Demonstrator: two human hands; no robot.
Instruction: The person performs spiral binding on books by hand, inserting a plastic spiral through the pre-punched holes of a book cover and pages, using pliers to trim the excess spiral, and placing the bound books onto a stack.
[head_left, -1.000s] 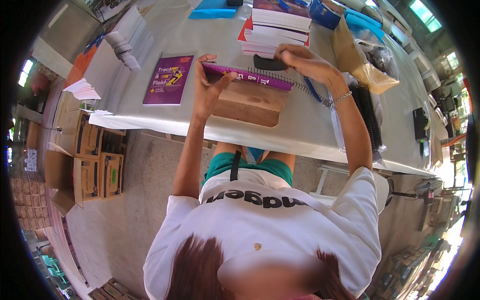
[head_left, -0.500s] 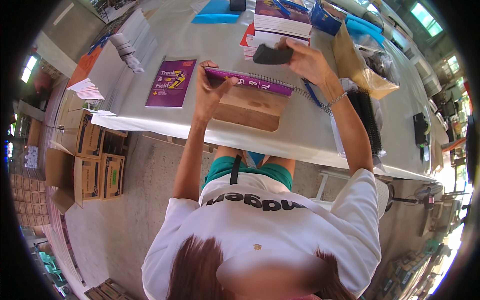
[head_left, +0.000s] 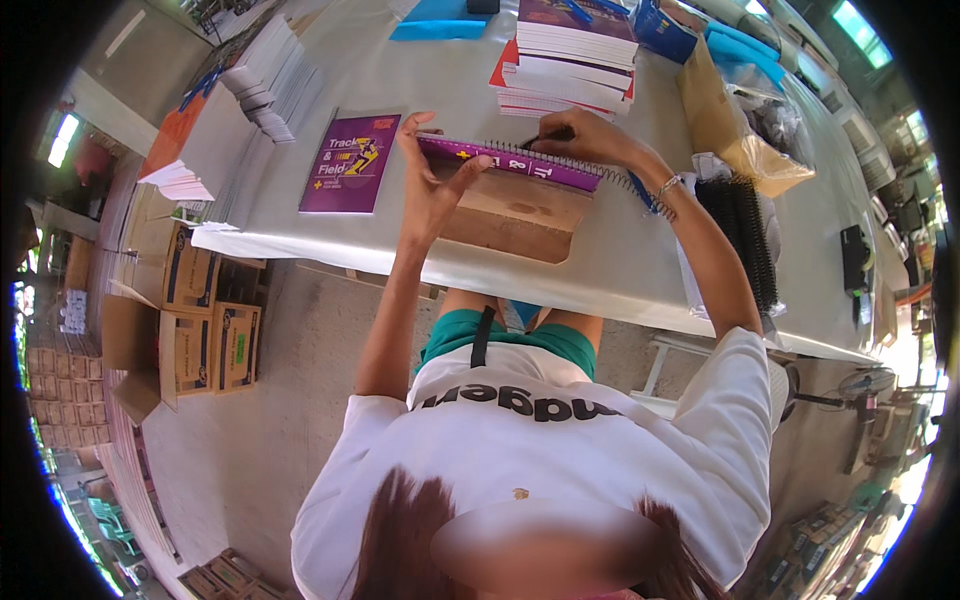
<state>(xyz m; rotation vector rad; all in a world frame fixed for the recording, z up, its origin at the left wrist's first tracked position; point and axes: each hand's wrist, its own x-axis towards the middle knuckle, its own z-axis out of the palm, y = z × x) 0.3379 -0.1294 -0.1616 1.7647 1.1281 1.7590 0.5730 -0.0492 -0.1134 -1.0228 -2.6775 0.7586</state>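
Note:
My left hand (head_left: 430, 190) grips the left end of a purple-covered booklet (head_left: 545, 172), thumb on its near face and fingers behind. The booklet is tilted up on edge against a wooden block (head_left: 510, 215) near the table's front edge. A dark wire coil (head_left: 625, 178) runs along its upper edge, and its loose tail sticks out past the right end. My right hand (head_left: 590, 135) is closed at the coil's middle, holding a black pad (head_left: 548, 138) mostly hidden by the fingers. A finished-looking purple spiral booklet (head_left: 350, 163) lies flat to the left.
A stack of booklets (head_left: 568, 70) stands beyond my hands. Tall paper stacks (head_left: 215, 140) line the left side. At right are a cardboard box (head_left: 740, 150) and a bundle of black coils (head_left: 738, 240). Brown cartons (head_left: 190, 350) sit on the floor at left.
My right hand has lowered the black pad from above the booklet onto its coil edge. My left hand keeps its hold on the booklet. The whole view has shifted slightly.

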